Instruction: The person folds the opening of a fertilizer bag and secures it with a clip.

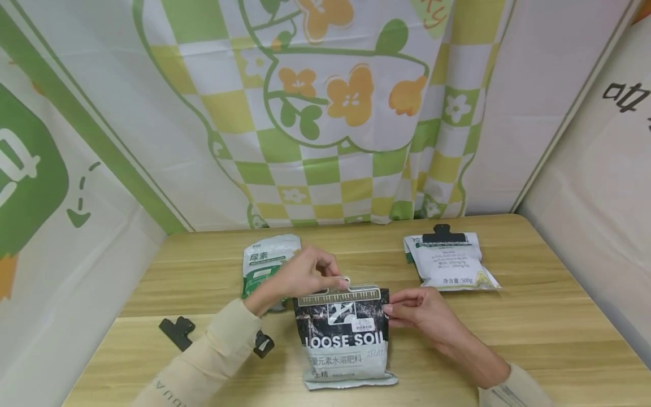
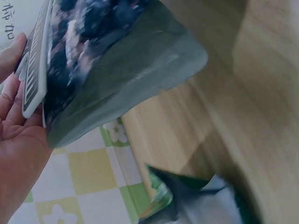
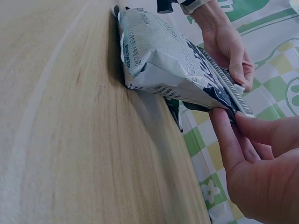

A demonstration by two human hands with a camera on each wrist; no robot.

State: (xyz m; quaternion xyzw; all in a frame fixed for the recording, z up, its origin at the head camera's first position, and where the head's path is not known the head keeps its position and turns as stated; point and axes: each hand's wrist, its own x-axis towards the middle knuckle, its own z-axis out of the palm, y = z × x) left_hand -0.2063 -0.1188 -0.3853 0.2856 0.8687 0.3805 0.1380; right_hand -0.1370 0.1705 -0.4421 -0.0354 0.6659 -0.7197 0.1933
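Note:
A black and pale grey fertilizer bag labelled "LOOSE SOIL" (image 1: 346, 359) stands upright at the front middle of the table. Across its top edge sits a wide flat clip (image 1: 338, 297) with a striped face and pale rim. My left hand (image 1: 307, 274) pinches the clip's handle between thumb and fingers from above. At the bag's upper right corner, my right hand (image 1: 429, 319) pinches the edge between thumb and forefinger. In the right wrist view, that thumb (image 3: 257, 128) lies close to the clip's end. The left wrist view shows the clip (image 2: 36, 65) side-on over the bag's top.
Behind my left hand lies a white and green bag (image 1: 256, 263). A white bag (image 1: 450, 268) closed with a black clip (image 1: 443, 234) lies at the back right. More black clips (image 1: 177, 332) rest around my left forearm. A patterned curtain (image 1: 325, 186) hangs behind the table.

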